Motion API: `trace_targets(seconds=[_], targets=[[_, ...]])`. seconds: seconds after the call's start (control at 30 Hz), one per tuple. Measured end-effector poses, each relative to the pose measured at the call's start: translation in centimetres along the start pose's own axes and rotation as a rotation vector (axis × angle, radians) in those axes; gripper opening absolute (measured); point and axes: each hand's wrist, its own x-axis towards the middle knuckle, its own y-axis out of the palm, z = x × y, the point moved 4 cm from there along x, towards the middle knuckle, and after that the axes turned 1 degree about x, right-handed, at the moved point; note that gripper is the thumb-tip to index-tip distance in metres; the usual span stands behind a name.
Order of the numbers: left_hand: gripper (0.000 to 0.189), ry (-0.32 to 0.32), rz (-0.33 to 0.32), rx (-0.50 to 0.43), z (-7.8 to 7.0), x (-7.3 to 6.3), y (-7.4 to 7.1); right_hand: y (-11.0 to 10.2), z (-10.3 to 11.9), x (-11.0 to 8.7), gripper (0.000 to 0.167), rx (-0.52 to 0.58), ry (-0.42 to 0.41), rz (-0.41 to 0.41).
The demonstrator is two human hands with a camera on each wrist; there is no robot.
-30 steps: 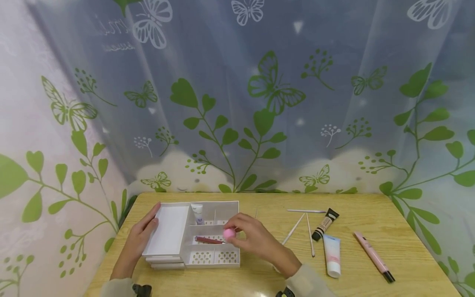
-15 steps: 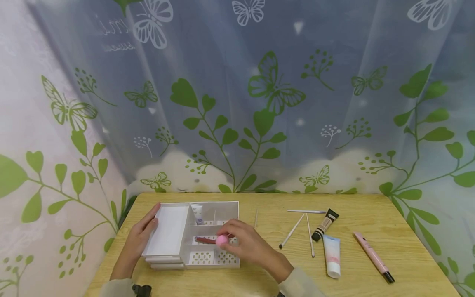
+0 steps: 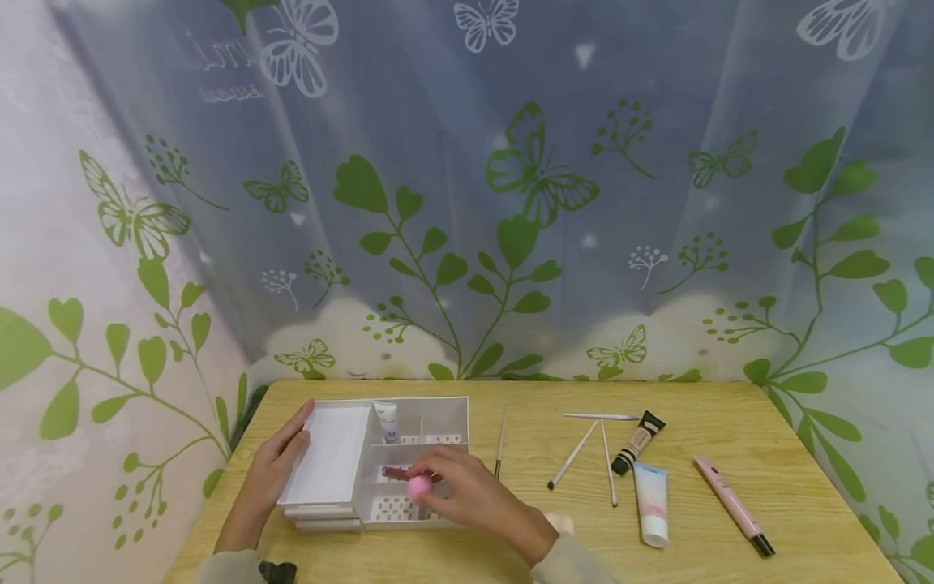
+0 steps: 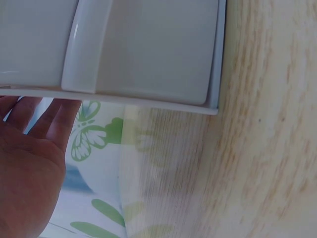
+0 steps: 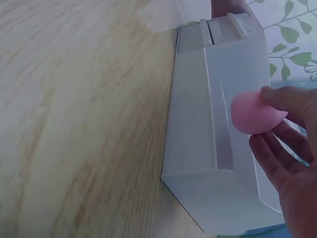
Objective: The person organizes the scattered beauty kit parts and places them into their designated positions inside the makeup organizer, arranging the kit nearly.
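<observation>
My right hand (image 3: 474, 496) pinches a pink makeup sponge (image 3: 419, 487) between thumb and fingers, over the front compartments of a white desk organizer (image 3: 332, 454). In the right wrist view the rounded end of the sponge (image 5: 253, 113) points out from the fingertips. At the organizer's left side, my left hand (image 3: 273, 464) rests with its fingers extended against the wall, as the left wrist view also shows. A small white tube (image 3: 387, 422) stands in the back compartment. In the middle one lies a dark red slim tube (image 3: 396, 472), partly covered by my right hand.
Right of the organizer lie several thin makeup brushes (image 3: 573, 454). Beyond them are a beige tube with black ends (image 3: 638, 443), a white and blue squeeze tube (image 3: 652, 504) and a pink black-capped tube (image 3: 733, 504). A beige object (image 3: 561, 523) shows behind my right wrist.
My right hand has moved left and toward me with the sponge, from the organizer's right edge to over its front compartments. My left hand has stayed in place.
</observation>
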Motion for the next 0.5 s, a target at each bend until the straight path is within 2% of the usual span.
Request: trace_targets(seconds=[0.13,0.27,0.5], targets=[[0.054,-0.002,0.000,-0.001,0.1,0.0,0.0,0.7,0.2,0.3,0.024,0.014,0.017,0.020],[0.053,-0.002,0.000,-0.004,0.1,0.1,0.0,1.4,0.3,0.5,0.025,0.009,0.001,0.028],[0.053,-0.003,0.001,-0.006,0.0,0.0,0.0,2.5,0.3,0.5,0.023,-0.043,0.001,0.038]])
